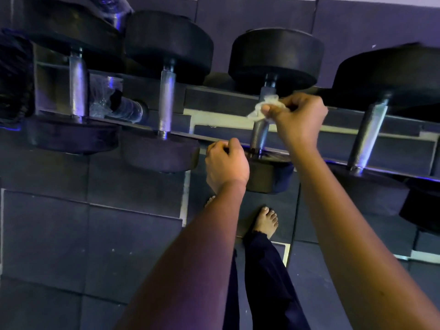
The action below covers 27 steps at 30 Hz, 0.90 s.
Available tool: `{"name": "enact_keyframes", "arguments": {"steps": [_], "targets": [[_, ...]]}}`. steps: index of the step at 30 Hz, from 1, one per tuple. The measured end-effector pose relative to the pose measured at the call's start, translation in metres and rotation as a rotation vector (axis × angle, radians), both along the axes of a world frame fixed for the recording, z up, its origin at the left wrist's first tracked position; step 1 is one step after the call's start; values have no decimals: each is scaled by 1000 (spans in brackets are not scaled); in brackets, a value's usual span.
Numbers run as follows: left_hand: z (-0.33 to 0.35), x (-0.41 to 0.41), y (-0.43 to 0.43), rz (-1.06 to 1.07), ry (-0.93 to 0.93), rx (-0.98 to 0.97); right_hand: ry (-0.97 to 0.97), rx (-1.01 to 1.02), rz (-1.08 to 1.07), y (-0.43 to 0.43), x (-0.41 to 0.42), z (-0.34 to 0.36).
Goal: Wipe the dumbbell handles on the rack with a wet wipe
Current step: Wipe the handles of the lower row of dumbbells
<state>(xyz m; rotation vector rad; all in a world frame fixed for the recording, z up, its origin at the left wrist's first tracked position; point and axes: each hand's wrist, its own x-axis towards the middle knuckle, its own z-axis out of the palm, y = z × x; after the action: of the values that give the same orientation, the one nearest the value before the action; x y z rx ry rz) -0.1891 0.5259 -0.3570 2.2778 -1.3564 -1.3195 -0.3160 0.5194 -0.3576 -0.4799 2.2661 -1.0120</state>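
Observation:
Several black dumbbells with knurled metal handles lie across a dark rack [214, 139]. My right hand [298, 117] pinches a crumpled white wet wipe [260, 108] against the upper part of the third dumbbell's handle [259, 136]. My left hand [225, 163] has its fingers curled over the rack's front rail, just left of that dumbbell's near head [269, 177]. The neighbouring handles to the left [166, 101] and right [367, 136] are bare.
A wrapped dumbbell [119, 103] lies on the lower tier at left. Dark rubber floor tiles [95, 234] lie below. My bare foot [265, 222] and dark trouser legs stand close under the rack. A purple-grey padded wall [262, 13] runs behind the rack.

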Motion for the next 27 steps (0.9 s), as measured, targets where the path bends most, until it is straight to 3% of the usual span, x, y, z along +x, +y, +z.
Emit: {"name": "enact_keyframes", "arguments": {"steps": [4, 10, 14, 21, 27], "targets": [[0, 1, 1, -2, 15, 14, -36, -33, -73, -8, -7, -5], [1, -2, -1, 13, -41, 0, -168, 146, 33, 31, 10, -15], [2, -2, -1, -12, -59, 2, -150, 197, 118, 41, 17, -6], [2, 1, 0, -22, -41, 6, -59, 53, -51, -6, -7, 9], [3, 1, -1, -51, -53, 7, 2, 173, -14, -14, 3, 14]]}}
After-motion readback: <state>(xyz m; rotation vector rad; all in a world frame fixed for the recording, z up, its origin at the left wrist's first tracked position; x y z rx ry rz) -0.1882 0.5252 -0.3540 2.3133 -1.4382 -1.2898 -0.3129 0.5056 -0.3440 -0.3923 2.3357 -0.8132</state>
